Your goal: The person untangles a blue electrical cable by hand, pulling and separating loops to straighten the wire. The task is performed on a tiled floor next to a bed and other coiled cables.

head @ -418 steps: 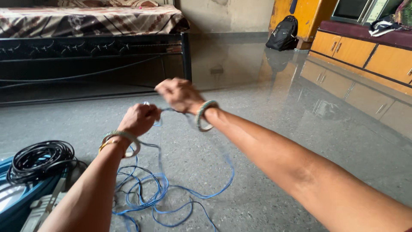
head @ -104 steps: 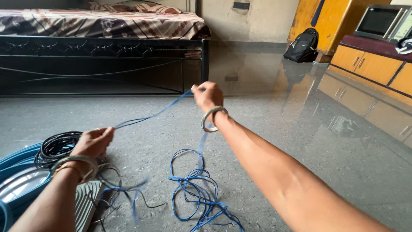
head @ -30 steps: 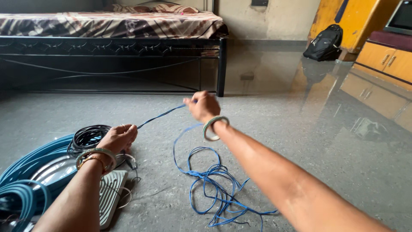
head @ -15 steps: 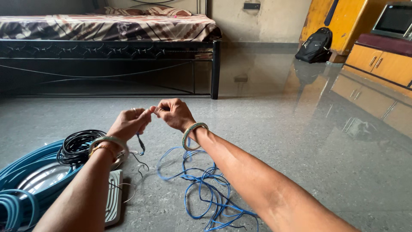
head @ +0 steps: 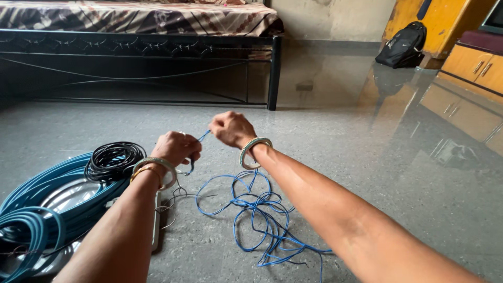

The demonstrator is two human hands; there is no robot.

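Head view, looking down over both forearms to a polished grey stone floor [head: 367, 173].

Left hand [head: 177, 148]: closed into a loose fist, fingers curled around a thin blue plastic-sheathed cable [head: 251, 209]. Wrist carries a pale round bangle and a thinner gold-coloured one [head: 152, 167].

Right hand [head: 230, 128]: closed, knuckles up, pinching the same blue cable. A short taut stretch of it runs between the two hands, which are held close together above the floor. A pale green round bangle [head: 255, 152] sits on this wrist.

Thin blue cable, remainder: hangs from the hands and lies in loose, irregular loops on the floor, below and between the forearms, trailing off toward the lower edge of the frame.

Thin grey wire [head: 181, 196]: a few loose strands on the floor, just left of the blue loops, under the left wrist.

Black round cable coil [head: 114, 158]: neatly wound, on the floor to the left of the left hand.

Thick teal-blue hose-like cable coil [head: 47, 209]: large, lying at lower left, touching the black coil.

Black metal bed frame with patterned striped cover [head: 157, 47]: across the far side.

Black backpack [head: 403, 46]: against the orange wooden cabinet [head: 471, 63], upper right.
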